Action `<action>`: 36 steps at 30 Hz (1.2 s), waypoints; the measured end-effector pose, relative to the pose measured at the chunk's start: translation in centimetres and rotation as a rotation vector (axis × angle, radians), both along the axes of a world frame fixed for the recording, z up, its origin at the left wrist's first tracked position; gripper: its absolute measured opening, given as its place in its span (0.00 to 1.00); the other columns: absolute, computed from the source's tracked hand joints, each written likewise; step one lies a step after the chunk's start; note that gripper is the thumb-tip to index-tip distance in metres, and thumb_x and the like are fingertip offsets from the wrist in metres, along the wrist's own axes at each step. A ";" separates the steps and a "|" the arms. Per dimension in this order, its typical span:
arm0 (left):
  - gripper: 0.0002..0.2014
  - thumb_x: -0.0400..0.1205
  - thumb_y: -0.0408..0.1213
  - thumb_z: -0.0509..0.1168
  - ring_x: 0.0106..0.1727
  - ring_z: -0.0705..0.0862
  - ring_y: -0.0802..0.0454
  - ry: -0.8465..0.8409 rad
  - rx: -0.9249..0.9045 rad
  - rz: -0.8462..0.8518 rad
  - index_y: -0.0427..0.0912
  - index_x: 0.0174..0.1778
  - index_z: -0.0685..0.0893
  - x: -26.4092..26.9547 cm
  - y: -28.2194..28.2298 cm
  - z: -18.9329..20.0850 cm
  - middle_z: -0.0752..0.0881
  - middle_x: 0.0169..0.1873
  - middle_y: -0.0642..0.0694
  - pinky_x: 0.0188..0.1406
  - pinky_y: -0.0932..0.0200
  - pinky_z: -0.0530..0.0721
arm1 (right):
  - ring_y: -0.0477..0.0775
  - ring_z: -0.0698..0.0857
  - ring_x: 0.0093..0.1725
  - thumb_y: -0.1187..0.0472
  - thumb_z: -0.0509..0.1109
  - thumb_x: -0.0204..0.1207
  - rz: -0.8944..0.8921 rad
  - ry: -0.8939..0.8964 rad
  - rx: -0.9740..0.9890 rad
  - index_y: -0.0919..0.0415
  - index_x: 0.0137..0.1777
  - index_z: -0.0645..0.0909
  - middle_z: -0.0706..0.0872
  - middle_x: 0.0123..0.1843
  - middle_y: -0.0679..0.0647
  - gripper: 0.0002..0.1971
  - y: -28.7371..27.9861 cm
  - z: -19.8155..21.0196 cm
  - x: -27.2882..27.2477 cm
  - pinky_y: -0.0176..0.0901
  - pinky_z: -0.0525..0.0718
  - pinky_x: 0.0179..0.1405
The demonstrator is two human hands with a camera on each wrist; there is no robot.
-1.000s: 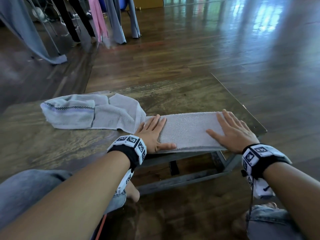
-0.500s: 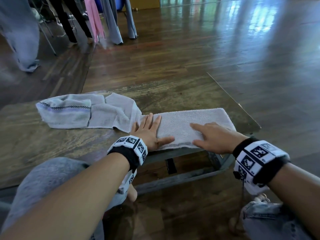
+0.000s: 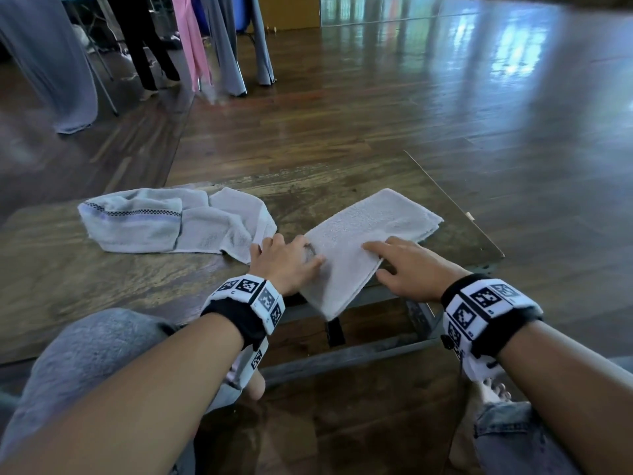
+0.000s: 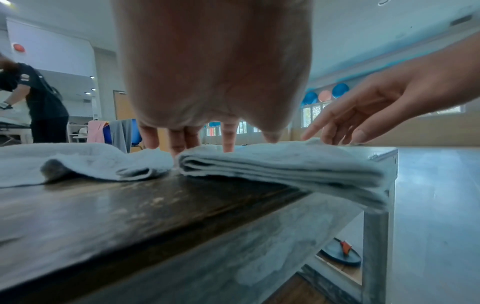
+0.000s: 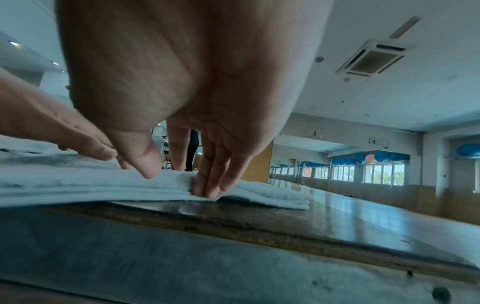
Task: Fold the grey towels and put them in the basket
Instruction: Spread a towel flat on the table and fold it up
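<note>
Folded towel (image 3: 363, 241) lies askew on the table (image 3: 102, 275), near corner hanging past the front edge, beside the right front corner. Left hand (image 3: 284, 262) rests on its left end, fingers extended and flat, gripping nothing. Right hand (image 3: 407, 265) sits at the right edge: index laid on top, other fingers loosely bent against the layered edge, no clear pinch seen. Second towel (image 3: 171, 224) lies crumpled to the left, its edge touching the left hand. No basket in view.

Risks, judged: overhang could drag the stack off the edge if pressure lifts; a one-sided lift would let the layers splay; the left hand could snag the crumpled towel.
</note>
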State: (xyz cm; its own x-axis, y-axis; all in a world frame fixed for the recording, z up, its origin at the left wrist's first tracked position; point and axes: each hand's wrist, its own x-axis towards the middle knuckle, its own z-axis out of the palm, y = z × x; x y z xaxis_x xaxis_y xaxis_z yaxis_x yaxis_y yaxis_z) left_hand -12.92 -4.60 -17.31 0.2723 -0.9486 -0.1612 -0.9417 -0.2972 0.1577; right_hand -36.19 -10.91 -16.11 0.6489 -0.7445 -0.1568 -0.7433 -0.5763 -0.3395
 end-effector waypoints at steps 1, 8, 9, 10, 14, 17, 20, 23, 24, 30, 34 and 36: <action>0.26 0.83 0.64 0.52 0.71 0.75 0.39 0.039 -0.017 0.008 0.55 0.71 0.74 -0.1 0.0 0.3 0.81 0.66 0.40 0.72 0.36 0.61 | 0.59 0.75 0.75 0.55 0.61 0.84 -0.013 -0.003 0.008 0.50 0.85 0.63 0.74 0.74 0.55 0.29 0.1 -0.1 0.1 0.52 0.73 0.74; 0.27 0.80 0.38 0.66 0.67 0.81 0.42 0.371 0.049 -0.128 0.48 0.78 0.74 -0.6 1.1 1.7 0.82 0.69 0.43 0.70 0.44 0.77 | 0.61 0.51 0.86 0.54 0.72 0.75 -0.034 0.153 -0.050 0.38 0.86 0.54 0.43 0.88 0.52 0.42 -0.6 -1.1 -0.7 0.61 0.70 0.80; 0.31 0.78 0.34 0.67 0.69 0.80 0.43 0.396 0.056 -0.146 0.47 0.79 0.72 -0.6 1.3 1.7 0.80 0.71 0.43 0.71 0.47 0.78 | 0.60 0.48 0.86 0.53 0.74 0.74 -0.010 0.178 -0.077 0.36 0.86 0.51 0.38 0.87 0.51 0.46 -0.6 -1.5 -1.0 0.61 0.69 0.81; 0.33 0.76 0.31 0.68 0.69 0.80 0.45 0.422 0.052 -0.161 0.45 0.80 0.71 -0.5 1.4 1.7 0.79 0.72 0.43 0.71 0.50 0.78 | 0.59 0.44 0.86 0.51 0.77 0.72 0.018 0.208 -0.122 0.36 0.86 0.48 0.35 0.87 0.50 0.50 -0.7 -1.9 -1.2 0.60 0.67 0.82; 0.38 0.71 0.22 0.69 0.63 0.81 0.49 0.483 0.032 -0.216 0.46 0.80 0.72 0.2 1.5 1.8 0.79 0.70 0.45 0.59 0.59 0.82 | 0.62 0.41 0.87 0.44 0.78 0.70 0.123 0.219 -0.340 0.40 0.88 0.43 0.39 0.87 0.57 0.55 -0.1 -3.7 -1.5 0.59 0.57 0.86; 0.39 0.70 0.19 0.67 0.63 0.79 0.48 0.410 0.011 -0.252 0.50 0.77 0.74 0.8 1.6 1.6 0.77 0.66 0.48 0.65 0.54 0.80 | 0.60 0.51 0.87 0.53 0.73 0.75 0.178 0.092 -0.379 0.42 0.87 0.55 0.53 0.88 0.55 0.43 0.5 -4.5 -0.7 0.57 0.54 0.87; 0.32 0.72 0.19 0.70 0.55 0.79 0.48 0.381 -0.097 -0.231 0.50 0.70 0.82 1.5 1.4 1.5 0.75 0.55 0.48 0.59 0.57 0.81 | 0.58 0.68 0.81 0.60 0.70 0.77 0.156 -0.169 -0.260 0.47 0.78 0.74 0.74 0.79 0.52 0.29 0.2 -4.0 0.2 0.58 0.64 0.83; 0.24 0.73 0.34 0.80 0.56 0.79 0.50 0.427 -0.196 -0.160 0.49 0.65 0.86 2.2 1.0 1.9 0.74 0.57 0.44 0.62 0.59 0.78 | 0.46 0.88 0.50 0.53 0.68 0.83 -0.037 -0.468 -0.049 0.48 0.51 0.88 0.91 0.47 0.46 0.07 -0.5 -2.0 0.8 0.37 0.83 0.50; 0.21 0.73 0.37 0.80 0.58 0.79 0.50 0.471 -0.228 -0.164 0.46 0.63 0.88 2.3 0.8 2.0 0.76 0.59 0.42 0.63 0.60 0.77 | 0.40 0.86 0.35 0.48 0.68 0.84 -0.127 -0.556 0.031 0.47 0.40 0.88 0.89 0.34 0.43 0.13 -0.8 -1.3 0.9 0.31 0.79 0.33; 0.14 0.82 0.45 0.70 0.33 0.83 0.52 0.727 -0.181 0.051 0.37 0.38 0.87 1.4 -0.9 2.3 0.85 0.31 0.48 0.37 0.57 0.80 | 0.44 0.91 0.32 0.39 0.73 0.75 -0.342 -0.692 0.466 0.58 0.43 0.86 0.92 0.33 0.44 0.20 -2.3 0.5 1.0 0.36 0.85 0.27; 0.23 0.81 0.47 0.68 0.26 0.75 0.52 0.535 -0.039 0.113 0.42 0.22 0.74 0.6 -2.0 0.7 0.76 0.24 0.48 0.28 0.58 0.72 | 0.47 0.84 0.23 0.53 0.76 0.79 -0.398 -0.441 0.500 0.68 0.49 0.87 0.89 0.31 0.54 0.14 -2.9 -0.8 0.7 0.40 0.81 0.24; 0.23 0.82 0.46 0.66 0.27 0.74 0.48 0.491 -0.147 0.135 0.42 0.22 0.69 -0.2 -2.4 0.4 0.74 0.23 0.46 0.29 0.55 0.70 | 0.48 0.85 0.24 0.54 0.76 0.79 -0.450 -0.459 0.434 0.65 0.49 0.87 0.88 0.33 0.54 0.12 -3.4 -0.8 1.0 0.43 0.84 0.26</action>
